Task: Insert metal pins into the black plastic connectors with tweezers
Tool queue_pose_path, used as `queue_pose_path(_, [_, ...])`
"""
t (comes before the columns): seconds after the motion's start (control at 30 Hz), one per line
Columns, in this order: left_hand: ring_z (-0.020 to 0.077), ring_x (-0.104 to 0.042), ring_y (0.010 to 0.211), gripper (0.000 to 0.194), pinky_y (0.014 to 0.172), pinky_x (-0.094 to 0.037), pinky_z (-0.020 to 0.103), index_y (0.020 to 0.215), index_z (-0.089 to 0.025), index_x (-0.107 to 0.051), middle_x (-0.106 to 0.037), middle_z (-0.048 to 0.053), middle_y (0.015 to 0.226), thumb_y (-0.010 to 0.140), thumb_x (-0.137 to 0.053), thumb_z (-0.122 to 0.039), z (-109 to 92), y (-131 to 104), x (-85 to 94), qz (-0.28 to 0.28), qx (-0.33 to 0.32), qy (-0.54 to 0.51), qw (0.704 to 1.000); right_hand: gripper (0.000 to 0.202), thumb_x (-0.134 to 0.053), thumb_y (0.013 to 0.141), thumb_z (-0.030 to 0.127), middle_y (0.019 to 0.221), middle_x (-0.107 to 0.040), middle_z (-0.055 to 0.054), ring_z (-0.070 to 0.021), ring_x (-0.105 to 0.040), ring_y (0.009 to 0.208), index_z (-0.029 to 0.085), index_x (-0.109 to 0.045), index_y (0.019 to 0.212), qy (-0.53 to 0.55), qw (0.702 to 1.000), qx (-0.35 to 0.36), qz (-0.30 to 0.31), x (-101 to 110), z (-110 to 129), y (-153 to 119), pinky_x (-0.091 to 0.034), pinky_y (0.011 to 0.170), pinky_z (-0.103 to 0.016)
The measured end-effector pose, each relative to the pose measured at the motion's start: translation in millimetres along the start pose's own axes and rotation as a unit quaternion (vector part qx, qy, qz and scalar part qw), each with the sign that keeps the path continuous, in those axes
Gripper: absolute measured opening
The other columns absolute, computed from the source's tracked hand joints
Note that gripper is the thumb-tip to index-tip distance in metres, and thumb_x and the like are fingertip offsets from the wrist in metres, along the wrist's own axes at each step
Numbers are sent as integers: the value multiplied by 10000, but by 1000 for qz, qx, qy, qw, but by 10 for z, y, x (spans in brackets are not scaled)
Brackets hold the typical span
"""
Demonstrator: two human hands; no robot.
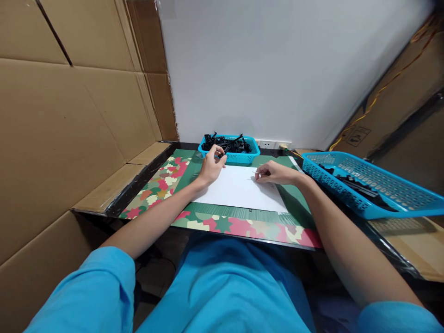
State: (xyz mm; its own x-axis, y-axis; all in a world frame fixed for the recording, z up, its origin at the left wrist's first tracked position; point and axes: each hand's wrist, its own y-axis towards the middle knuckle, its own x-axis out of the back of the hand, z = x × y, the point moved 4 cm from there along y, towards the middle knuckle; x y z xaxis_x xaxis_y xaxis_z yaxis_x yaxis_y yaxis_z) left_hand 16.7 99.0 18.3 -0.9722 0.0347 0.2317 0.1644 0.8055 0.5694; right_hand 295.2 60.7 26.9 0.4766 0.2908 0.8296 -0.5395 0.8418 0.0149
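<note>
My left hand (211,167) is closed on a small black plastic part (225,153), just in front of a blue basket (239,158) heaped with similar black parts (234,144). Fingers hide most of the held part. Over the right side of a white sheet of paper (239,189), my right hand (272,173) pinches a thin, needle-like metal piece (255,173). Its tip points left, toward my other hand, and its far end is hidden in my fingers. A gap of bare paper separates the two hands.
A larger blue basket (398,182) on the right holds long black parts (360,187). Under the paper lies a green mat with a camouflage border (222,225). Cardboard walls (62,115) stand at the left, a white wall (260,69) behind, with a power socket (268,144) low down.
</note>
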Motion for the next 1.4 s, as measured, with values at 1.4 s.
queue_pose_path(1.4, [83,-650,570,120,432,-406,189,960,-218,-558,-627,-7,855,912,-649,-155,257,252,357,-50,124,-38,990,448,-793,862,612,726,-688,-50,-154,-519,641,165,-809,882,7,998,70,0,-607,837,372,-325,607,-319])
